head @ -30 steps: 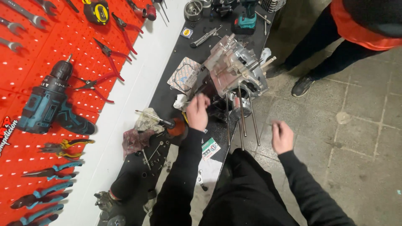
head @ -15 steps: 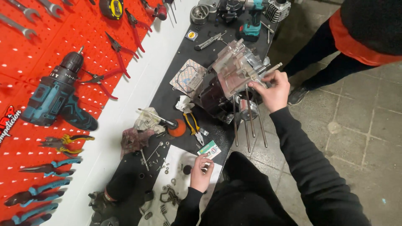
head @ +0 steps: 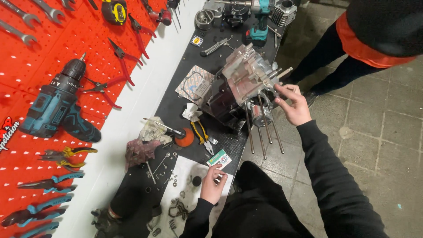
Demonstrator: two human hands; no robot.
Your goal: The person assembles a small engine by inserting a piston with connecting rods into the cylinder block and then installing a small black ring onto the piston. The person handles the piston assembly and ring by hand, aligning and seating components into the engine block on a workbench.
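Engine block (head: 246, 81), grey metal, standing on the black workbench (head: 176, 99) at its floor-side edge, with long studs (head: 264, 128) pointing toward the viewer. Right hand (head: 293, 105) at the block's side, fingers curled together around a protruding shaft. Left hand (head: 212, 185) resting on the white cloth (head: 185, 194) among small parts, fingers loosely bent, touching a small card (head: 219, 158). Yellow-handled pliers (head: 200, 134) lie between. Red pegboard (head: 39, 61) with a drill (head: 55, 103) behind.
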